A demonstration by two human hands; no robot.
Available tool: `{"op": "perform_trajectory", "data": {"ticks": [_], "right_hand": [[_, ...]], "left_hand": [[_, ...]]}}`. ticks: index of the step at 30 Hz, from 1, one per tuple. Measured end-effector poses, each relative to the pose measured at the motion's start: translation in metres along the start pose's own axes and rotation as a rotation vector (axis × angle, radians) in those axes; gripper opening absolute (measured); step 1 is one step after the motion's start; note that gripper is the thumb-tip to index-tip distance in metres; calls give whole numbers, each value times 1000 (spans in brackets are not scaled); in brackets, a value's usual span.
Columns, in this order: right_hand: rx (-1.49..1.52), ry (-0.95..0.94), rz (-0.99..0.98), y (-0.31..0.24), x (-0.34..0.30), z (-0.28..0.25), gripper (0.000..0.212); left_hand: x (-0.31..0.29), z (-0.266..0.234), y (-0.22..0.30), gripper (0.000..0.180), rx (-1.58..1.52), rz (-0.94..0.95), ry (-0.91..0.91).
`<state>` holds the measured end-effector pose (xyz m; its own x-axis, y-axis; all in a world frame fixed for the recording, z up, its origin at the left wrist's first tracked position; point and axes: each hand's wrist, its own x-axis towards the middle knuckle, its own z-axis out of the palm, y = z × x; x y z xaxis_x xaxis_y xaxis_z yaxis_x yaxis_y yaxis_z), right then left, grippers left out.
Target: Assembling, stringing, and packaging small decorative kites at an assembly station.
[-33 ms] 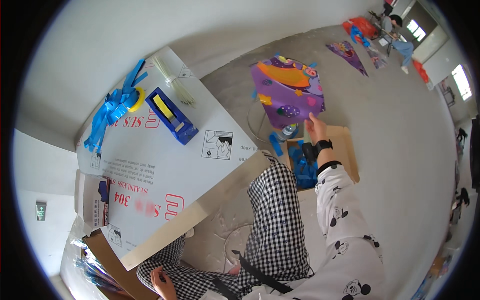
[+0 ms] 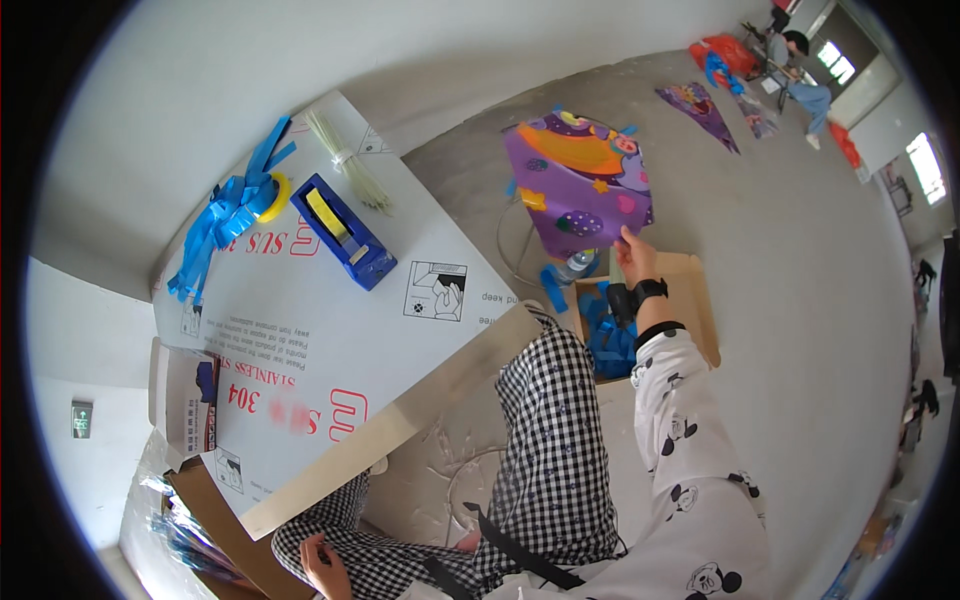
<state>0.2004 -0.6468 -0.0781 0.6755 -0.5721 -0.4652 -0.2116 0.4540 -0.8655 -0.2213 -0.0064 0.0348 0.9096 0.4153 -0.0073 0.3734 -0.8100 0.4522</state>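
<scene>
My right hand (image 2: 636, 262) reaches forward, thumb and fingers pinching the near edge of a purple printed sheet (image 2: 575, 185) with fruit and star pictures. Bits of blue ribbon show around the sheet, which lies over a round metal frame (image 2: 512, 240). Beneath my right wrist is an open cardboard box (image 2: 690, 300) holding blue ribbon (image 2: 608, 340). A clear plastic bottle (image 2: 578, 264) stands by the sheet's lower edge. My left hand (image 2: 325, 568) rests on my checked trouser leg, fingers curled; a small dark spot shows between them, too small to name.
On the table (image 2: 340, 340) at left lie a blue tape dispenser (image 2: 345, 235), a yellow tape roll (image 2: 275, 200), blue ribbons (image 2: 225, 225) and a bundle of thin pale rods (image 2: 350, 165). Patterned triangular sheets (image 2: 700, 112) lie on the far floor; a person (image 2: 795, 75) sits beyond.
My right hand and the sheet's near edge sit very slightly farther right in the picture. The grip is the same, and my left hand has hardly moved.
</scene>
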Motion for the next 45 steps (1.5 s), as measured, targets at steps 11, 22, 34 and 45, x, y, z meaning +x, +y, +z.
{"op": "perform_trajectory", "data": {"ticks": [11, 22, 34, 45], "right_hand": [[-33, 72, 76, -4, 9, -4, 23], [-207, 160, -137, -19, 11, -16, 16], [366, -50, -532, -125, -14, -10, 21], [-564, -991, -608, -19, -404, 135, 9]], "left_hand": [[4, -4, -1, 20, 92, 15, -19], [-2, -6, 1, 18, 82, -30, -28], [2, -2, 14, 20, -49, -17, 1], [23, -43, 134, 38, -802, 71, -36]]}}
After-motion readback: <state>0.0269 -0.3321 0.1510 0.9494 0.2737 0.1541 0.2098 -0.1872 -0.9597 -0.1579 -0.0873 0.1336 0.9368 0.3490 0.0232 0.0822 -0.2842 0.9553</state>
